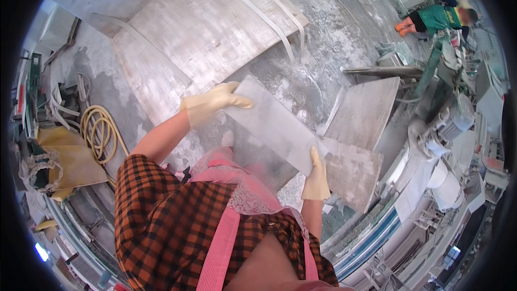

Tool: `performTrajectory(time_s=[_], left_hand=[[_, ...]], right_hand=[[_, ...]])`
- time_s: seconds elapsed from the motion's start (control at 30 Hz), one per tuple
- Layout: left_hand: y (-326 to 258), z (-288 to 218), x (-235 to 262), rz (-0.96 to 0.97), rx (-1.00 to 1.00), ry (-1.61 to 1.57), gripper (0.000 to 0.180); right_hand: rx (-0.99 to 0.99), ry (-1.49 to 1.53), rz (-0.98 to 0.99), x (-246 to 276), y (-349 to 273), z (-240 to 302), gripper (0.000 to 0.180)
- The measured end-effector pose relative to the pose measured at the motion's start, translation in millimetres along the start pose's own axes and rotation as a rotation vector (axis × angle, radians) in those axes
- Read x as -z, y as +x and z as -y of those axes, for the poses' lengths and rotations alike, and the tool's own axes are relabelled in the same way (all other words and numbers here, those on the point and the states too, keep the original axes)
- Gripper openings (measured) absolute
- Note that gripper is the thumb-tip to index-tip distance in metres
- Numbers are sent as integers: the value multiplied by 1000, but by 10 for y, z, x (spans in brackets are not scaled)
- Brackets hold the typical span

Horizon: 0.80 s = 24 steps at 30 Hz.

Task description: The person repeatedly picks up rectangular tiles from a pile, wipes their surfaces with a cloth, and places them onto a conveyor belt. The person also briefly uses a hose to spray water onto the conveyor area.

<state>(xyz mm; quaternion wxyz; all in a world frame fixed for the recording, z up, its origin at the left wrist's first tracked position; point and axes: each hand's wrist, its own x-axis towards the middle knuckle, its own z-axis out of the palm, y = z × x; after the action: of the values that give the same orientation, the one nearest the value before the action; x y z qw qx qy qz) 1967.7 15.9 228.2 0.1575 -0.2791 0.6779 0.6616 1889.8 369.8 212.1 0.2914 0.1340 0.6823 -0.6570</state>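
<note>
Two gloved hands clamped on grey slab [274, 124], held above floor: left hand [212, 102] gripping far end, right hand [316, 175] near end. Likely heavy, stiff, brittle, dusty-slick; grip opposite edges.

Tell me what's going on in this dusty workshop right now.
A person in pale gloves holds a grey stone slab in the air, the left hand gripping its far end and the right hand its near end. More cut slabs lie on the dusty floor beside it. A coiled hose sits to the left, and another worker crouches in the distance.
</note>
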Motion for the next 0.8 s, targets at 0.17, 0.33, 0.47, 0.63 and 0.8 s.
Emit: performTrajectory(time_s=[0.17,0.33,0.47,0.63,0.8], left_hand=[[-4,-63,593,-177,-28,-321,68],[32,-162,605,-510,82,-637,72],[127,-285,382,-836,73,-713,69],[401,-161,248,-989,-12,-846,72],[1160,94,408,-1098,31,-1000,75]], right_hand=[[-79,-108,262,-650,1025,516,57],[-50,-246,661,-1406,1875,1441,48],[-232,-336,994,-2074,2498,2280,49],[-111,-640,1154,-2831,3206,2629,59],[-75,-1008,1095,-3579,3956,2653,73]])
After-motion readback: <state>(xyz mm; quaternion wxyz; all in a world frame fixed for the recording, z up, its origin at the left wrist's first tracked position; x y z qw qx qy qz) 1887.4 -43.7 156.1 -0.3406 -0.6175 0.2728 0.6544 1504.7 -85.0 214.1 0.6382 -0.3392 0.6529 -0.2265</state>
